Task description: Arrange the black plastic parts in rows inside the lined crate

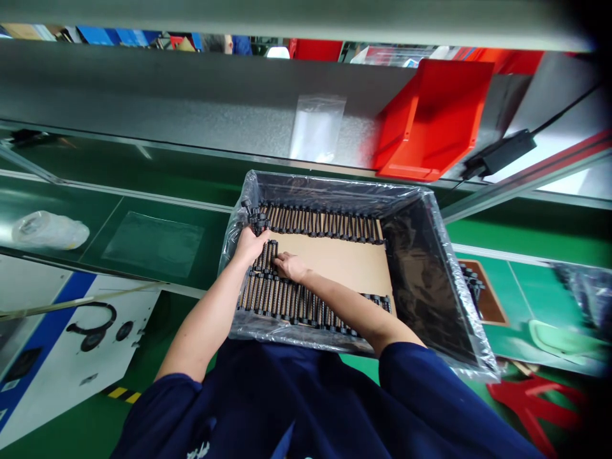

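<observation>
Centre frame, our left hand [249, 245] clutches a bunch of long black threaded bolts [255, 220] while our right hand [289, 266] lays flat fingers on the bolt rows [287, 301] over the brown cardboard sheet [339, 261] inside the plastic-lined black crate [421, 274], our navy shirt's white print [198, 451] unreadable.

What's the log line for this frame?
left hand: grips bolt bundle | right hand: fingers on middle bolt row | lined box: cardboard sheet, far bolt row, near bolt row
</observation>
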Tool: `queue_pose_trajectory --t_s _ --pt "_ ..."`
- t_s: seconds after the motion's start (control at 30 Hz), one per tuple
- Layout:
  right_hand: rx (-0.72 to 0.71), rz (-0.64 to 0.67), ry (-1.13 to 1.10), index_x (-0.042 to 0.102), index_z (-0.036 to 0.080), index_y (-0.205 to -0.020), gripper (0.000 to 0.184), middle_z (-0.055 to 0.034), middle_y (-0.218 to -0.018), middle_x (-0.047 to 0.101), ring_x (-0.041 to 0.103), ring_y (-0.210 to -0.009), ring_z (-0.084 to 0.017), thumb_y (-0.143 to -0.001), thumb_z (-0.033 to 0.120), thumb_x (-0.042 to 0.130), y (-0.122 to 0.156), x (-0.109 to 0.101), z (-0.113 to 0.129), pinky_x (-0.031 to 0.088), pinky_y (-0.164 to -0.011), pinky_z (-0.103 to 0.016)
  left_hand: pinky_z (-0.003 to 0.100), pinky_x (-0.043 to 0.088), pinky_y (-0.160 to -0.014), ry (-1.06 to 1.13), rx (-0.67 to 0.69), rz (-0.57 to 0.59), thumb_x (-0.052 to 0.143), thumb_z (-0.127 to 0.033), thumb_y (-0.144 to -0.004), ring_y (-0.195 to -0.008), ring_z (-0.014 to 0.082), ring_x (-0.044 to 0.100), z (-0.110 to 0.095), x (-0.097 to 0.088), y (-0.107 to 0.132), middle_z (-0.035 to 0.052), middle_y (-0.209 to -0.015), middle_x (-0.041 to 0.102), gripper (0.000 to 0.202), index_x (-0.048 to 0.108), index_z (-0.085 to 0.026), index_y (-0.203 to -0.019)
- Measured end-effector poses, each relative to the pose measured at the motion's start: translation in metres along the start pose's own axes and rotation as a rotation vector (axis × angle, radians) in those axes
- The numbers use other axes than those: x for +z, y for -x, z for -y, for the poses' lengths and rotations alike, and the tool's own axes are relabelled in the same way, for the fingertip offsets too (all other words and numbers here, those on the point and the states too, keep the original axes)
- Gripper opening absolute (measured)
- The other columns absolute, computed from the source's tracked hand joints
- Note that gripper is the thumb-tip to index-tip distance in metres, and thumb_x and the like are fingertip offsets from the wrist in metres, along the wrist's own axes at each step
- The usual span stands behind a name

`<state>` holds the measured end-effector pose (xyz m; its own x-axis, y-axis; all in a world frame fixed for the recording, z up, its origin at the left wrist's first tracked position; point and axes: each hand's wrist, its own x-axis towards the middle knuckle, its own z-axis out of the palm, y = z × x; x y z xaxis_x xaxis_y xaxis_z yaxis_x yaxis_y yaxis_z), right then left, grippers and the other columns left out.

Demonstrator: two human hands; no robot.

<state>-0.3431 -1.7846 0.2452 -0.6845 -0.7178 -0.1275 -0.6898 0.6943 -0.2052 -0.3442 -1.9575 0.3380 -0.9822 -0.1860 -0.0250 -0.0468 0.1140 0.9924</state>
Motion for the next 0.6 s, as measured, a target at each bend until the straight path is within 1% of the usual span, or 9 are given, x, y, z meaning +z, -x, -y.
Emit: queue_pose_trajectory --t_s 0.07,0.1,0.2,0.27,0.33,0.4,0.47,0.53,0.6 --pt "0.101 -0.132 -0.224 0.064 0.013 -0.100 0.020 -0.0141 -0.097 0.063 0.057 -0.090 -0.021 -0.090 0.021 0.050 0.000 -0.005 0.000 0.047 -0.079 -0.031 0.026 0.046 -0.063 -0.034 0.028 0.011 0.069 -0.031 -0.070 -0.062 0.0162 0.059 -0.001 0.000 0.000 0.0024 -0.068 0.065 0.017 0.065 -0.016 -0.075" --pt "0.169 -0.222 -0.391 0.064 0.013 -0.098 0.020 -0.0127 -0.095 0.064 0.058 -0.087 -0.020 -0.091 0.023 0.048 -0.001 -0.009 0.000 0.048 -0.078 -0.030 0.026 0.045 -0.062 -0.045 0.037 0.019 0.069 -0.031 -0.071 -0.061 0.0158 0.058 -0.001 0.000 0.001 0.0023 -0.067 0.065 0.016 0.065 -0.016 -0.074" --pt "0.349 -0.456 -1.037 0.062 0.016 -0.101 0.031 -0.0077 -0.090 0.064 0.060 -0.075 -0.016 -0.094 0.038 0.041 -0.004 -0.028 0.004 0.051 -0.066 -0.028 0.025 0.044 -0.059 -0.036 0.030 0.057 0.068 -0.031 -0.071 -0.054 0.0135 0.055 -0.005 0.003 0.003 0.0011 -0.063 0.062 0.016 0.064 -0.015 -0.073" --pt "0.364 -0.482 -1.431 0.061 0.018 -0.105 0.038 -0.0055 -0.088 0.064 0.059 -0.068 -0.013 -0.093 0.048 0.041 -0.006 -0.043 0.013 0.051 -0.058 -0.026 0.025 0.044 -0.057 -0.024 0.009 0.076 0.070 -0.031 -0.069 -0.053 0.0128 0.054 -0.007 0.005 0.005 0.0006 -0.063 0.062 0.018 0.064 -0.015 -0.075" --pt "0.308 -0.437 -1.678 0.063 0.018 -0.100 0.041 -0.0044 -0.086 0.064 0.058 -0.065 -0.012 -0.087 0.055 0.049 -0.008 -0.054 0.025 0.051 -0.055 -0.024 0.025 0.045 -0.058 -0.050 0.005 0.071 0.073 -0.032 -0.067 -0.055 0.0137 0.055 -0.007 0.005 0.006 0.0010 -0.063 0.062 0.021 0.065 -0.015 -0.075" --pt "0.264 -0.405 -1.788 0.064 0.018 -0.094 0.039 -0.0030 -0.083 0.065 0.057 -0.063 -0.010 -0.080 0.054 0.062 -0.007 -0.059 0.037 0.051 -0.054 -0.022 0.026 0.046 -0.060 -0.105 0.030 0.054 0.073 -0.033 -0.066 -0.060 0.0156 0.059 -0.006 0.005 0.007 0.0022 -0.065 0.064 0.022 0.067 -0.015 -0.076" --pt "0.246 -0.416 -1.816 0.065 0.018 -0.096 0.038 -0.0013 -0.081 0.065 0.057 -0.062 -0.010 -0.072 0.047 0.072 -0.006 -0.059 0.045 0.052 -0.056 -0.022 0.026 0.047 -0.062 -0.144 0.052 0.038 0.074 -0.033 -0.066 -0.066 0.0174 0.062 -0.005 0.004 0.007 0.0037 -0.070 0.067 0.022 0.069 -0.015 -0.078" --pt "0.245 -0.440 -1.787 0.065 0.018 -0.099 0.039 -0.0001 -0.080 0.065 0.058 -0.063 -0.010 -0.069 0.040 0.076 -0.004 -0.056 0.044 0.053 -0.059 -0.023 0.026 0.049 -0.064 -0.158 0.037 0.053 0.075 -0.032 -0.065 -0.069 0.0184 0.064 -0.004 0.006 0.009 0.0049 -0.075 0.069 0.023 0.070 -0.015 -0.080" --pt "0.285 -0.459 -1.719 0.064 0.017 -0.096 0.034 0.0005 -0.076 0.065 0.058 -0.062 -0.010 -0.069 0.036 0.076 -0.002 -0.050 0.035 0.054 -0.059 -0.023 0.026 0.050 -0.063 -0.135 -0.044 0.061 0.075 -0.032 -0.066 -0.067 0.0178 0.065 -0.003 0.009 0.011 0.0051 -0.076 0.070 0.024 0.070 -0.015 -0.082"
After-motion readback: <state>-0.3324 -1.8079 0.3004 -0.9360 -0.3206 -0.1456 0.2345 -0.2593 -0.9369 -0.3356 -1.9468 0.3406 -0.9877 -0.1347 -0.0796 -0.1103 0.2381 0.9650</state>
